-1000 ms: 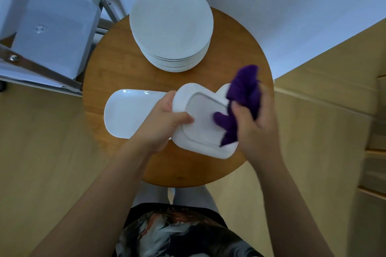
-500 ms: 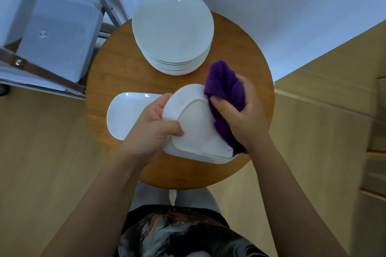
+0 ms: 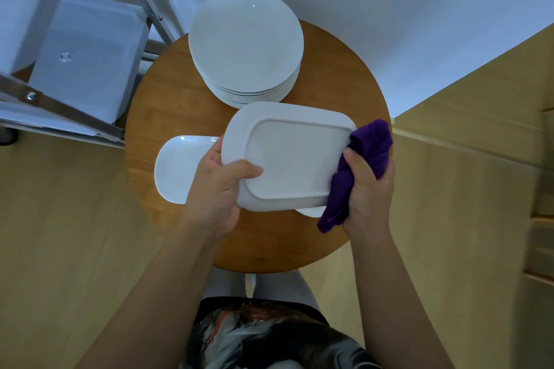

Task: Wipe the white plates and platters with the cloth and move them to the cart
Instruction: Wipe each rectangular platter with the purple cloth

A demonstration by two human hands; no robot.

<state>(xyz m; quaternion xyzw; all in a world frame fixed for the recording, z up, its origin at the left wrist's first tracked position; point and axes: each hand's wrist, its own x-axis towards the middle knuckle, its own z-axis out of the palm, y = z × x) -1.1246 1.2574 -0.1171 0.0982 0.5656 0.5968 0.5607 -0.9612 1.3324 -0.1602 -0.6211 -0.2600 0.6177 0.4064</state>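
One white platter (image 3: 287, 156) underside up, purple cloth (image 3: 364, 165)

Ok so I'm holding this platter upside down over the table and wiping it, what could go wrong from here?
1. The platter is held only at its two ends: the left hand grips one, the right hand presses the purple cloth on the other. A slip could drop it.
2. It hangs right above another platter on the round table, so a fall might chip both.
3. Its far edge sits close to the plate stack; a swing could knock it.
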